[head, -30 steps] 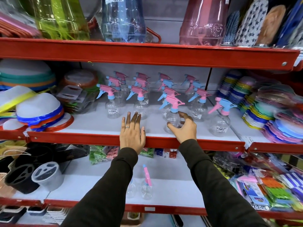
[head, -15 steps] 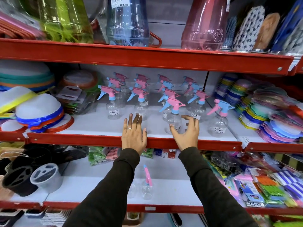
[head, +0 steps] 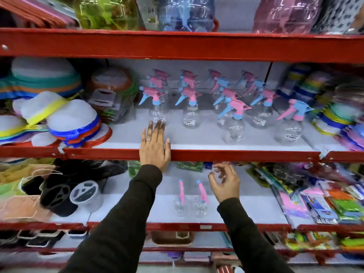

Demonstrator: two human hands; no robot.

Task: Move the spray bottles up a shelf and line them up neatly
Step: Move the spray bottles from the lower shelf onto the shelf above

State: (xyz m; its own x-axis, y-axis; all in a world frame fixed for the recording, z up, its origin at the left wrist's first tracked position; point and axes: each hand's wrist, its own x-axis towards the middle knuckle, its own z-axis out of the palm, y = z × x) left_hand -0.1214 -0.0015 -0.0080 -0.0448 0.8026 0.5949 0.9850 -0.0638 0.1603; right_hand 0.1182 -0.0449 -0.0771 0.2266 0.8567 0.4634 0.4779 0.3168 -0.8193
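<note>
Several clear spray bottles with pink and blue triggers stand in rows on the middle shelf [head: 197, 142]. One front bottle [head: 233, 125] sits a little ahead of its row, another [head: 289, 129] stands apart at the right. Two more spray bottles [head: 180, 201] [head: 201, 201] stand side by side on the lower shelf [head: 256, 209]. My left hand [head: 154, 146] lies flat on the middle shelf's red front edge, fingers reaching the leftmost front bottle. My right hand [head: 224, 182] hovers over the lower shelf, fingers curled apart and empty, just right of the two low bottles.
Stacked plastic lids and bowls [head: 65, 123] fill the middle shelf's left, colourful stacked plates [head: 338, 119] its right. Black and grey plastic items [head: 65, 192] sit low on the left, packaged goods [head: 315, 201] low on the right. Large tinted jugs [head: 185, 12] stand on the top shelf.
My right hand has let go of the front bottle on the middle shelf and dropped down to the lower shelf. The left hand has stayed on the shelf edge. The view shifted downward.
</note>
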